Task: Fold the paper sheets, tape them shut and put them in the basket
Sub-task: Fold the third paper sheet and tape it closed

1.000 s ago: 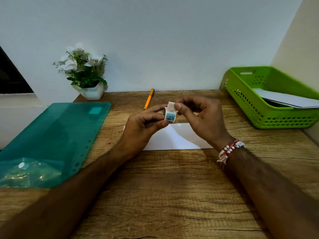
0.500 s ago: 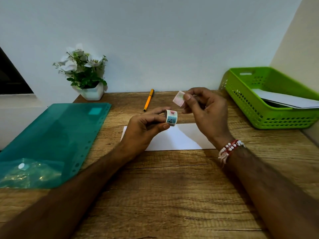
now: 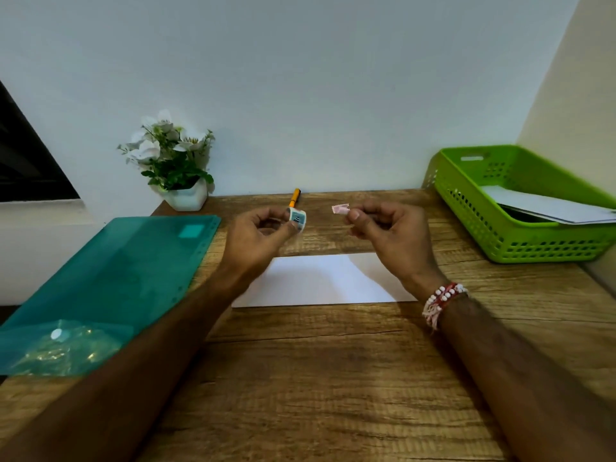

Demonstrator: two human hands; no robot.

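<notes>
We judge the work midway: our left hand [image 3: 263,235] pinches the tape roll [image 3: 296,220], our right hand [image 3: 390,235] pinches a loose pink strip [image 3: 340,209], the folded sheet [image 3: 320,278] lies untaped beneath both hands, and the green basket [image 3: 466,208] beyond our right hand already holds paper.

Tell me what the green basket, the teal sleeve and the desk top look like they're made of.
Green basket: moulded plastic by the look, glossy, with rows of slots in its walls. Teal sleeve: thin translucent plastic, shiny, with a punched hole strip along one edge; something inside shows through. Desk top: matt wood or wood-look laminate; grain lines show, but which one I cannot tell.
</notes>
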